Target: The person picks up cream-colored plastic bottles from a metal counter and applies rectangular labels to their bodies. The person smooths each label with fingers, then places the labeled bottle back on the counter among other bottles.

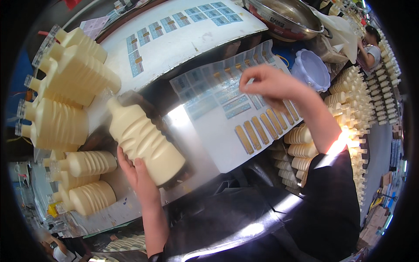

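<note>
A cream plastic bottle (146,142) with wavy grooves lies tilted on the metal worktop (198,161), its neck pointing away to the left. My left hand (140,177) grips it near the base, thumb on top and fingers along the left side. To the right lies a sheet of labels (218,144) with blue printed rectangles and a row of gold strips (262,129). Over this sheet hovers my right hand (275,87), thumb and index finger pinched together. Whatever is between those fingertips, if anything, is too small to make out.
More cream bottles (70,70) are stacked at the left. A white board (174,48) carries blue and gold labels. Beyond the sheet stand a metal basin (283,19) and a lilac bucket (310,72). Rows of bottles (345,100) fill the right; another person (370,50) is there.
</note>
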The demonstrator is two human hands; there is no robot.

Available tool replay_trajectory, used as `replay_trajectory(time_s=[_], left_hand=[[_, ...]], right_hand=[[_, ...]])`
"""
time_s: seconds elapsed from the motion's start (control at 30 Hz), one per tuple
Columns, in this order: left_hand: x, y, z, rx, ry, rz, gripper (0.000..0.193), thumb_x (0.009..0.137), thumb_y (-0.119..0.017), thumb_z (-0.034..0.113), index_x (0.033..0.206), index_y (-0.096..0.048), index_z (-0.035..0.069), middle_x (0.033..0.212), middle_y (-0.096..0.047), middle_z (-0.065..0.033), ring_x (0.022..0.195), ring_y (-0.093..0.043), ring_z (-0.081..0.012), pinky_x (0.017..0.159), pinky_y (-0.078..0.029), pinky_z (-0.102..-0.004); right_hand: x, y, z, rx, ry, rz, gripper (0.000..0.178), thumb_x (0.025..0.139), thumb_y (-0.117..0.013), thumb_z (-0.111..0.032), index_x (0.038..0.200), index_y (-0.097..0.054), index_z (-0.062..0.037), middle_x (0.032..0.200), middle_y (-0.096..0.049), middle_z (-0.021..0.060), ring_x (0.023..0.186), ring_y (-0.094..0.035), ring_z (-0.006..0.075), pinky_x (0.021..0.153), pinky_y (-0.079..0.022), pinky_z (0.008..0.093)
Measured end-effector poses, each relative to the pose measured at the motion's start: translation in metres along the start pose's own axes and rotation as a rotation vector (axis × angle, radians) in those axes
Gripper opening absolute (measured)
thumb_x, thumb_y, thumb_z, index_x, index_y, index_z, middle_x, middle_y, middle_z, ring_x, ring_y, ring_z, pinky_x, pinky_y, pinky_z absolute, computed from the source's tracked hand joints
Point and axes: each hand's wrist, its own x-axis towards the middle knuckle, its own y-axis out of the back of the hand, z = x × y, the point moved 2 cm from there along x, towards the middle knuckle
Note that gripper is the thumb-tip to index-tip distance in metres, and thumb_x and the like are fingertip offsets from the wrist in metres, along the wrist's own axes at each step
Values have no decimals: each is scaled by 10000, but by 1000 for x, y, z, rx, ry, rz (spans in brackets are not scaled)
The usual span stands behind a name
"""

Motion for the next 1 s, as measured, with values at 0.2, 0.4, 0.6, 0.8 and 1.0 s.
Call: replay_trajectory(time_s=[0.2, 0.4, 0.6, 0.8, 1.0], left_hand=[[-10, 1, 2, 129, -90, -35, 643, 1080, -468, 180, 1635, -187, 19, 1643, -271, -221, 1504, -301, -300, 1239, -222, -418], [-14, 2, -4, 110, -100, 3, 636, 1081, -467, 178, 1628, -191, 6, 1644, -274, -220, 1501, -309, -305, 1240, -226, -418], [-16, 3, 0, 156, -119, 44, 656, 1055, -511, 190, 1605, -220, -17, 1604, -327, -228, 1477, -344, -321, 1224, -269, -432], [-35, -4, 40, 787, -805, 104, 405, 858, -758, 186, 1209, -644, 20, 1199, -577, -166, 1101, -557, -320, 974, -438, -397], [-23, -37, 75, 880, -855, 60, 345, 728, -829, 191, 1023, -708, 58, 1043, -585, -122, 940, -548, -319, 829, -442, -425]], right_hand=[[-52, -90, 59, -745, 621, 198, 127, 885, -702, -224, 891, -660, -104, 937, -641, 78, 866, -678, 291, 656, -545, 427], [-101, -126, 83, -809, 625, 105, 435, 875, -743, -304, 1230, -623, -83, 1194, -651, 70, 913, -700, 285, 710, -580, 423], [-106, -134, 93, -657, 609, 133, 271, 873, -731, -170, 1121, -705, -64, 984, -702, 103, 855, -704, 322, 720, -585, 410], [-64, -128, 52, 112, 13, -33, 208, 964, -680, -175, 1046, -739, 7, 673, -663, 12, 733, -663, 103, 660, -521, 281], [-39, -152, -90, 405, 320, -65, 320, 986, -567, -80, 1259, -679, 44, 1203, -669, 67, 785, -601, 53, 644, -459, 201]])
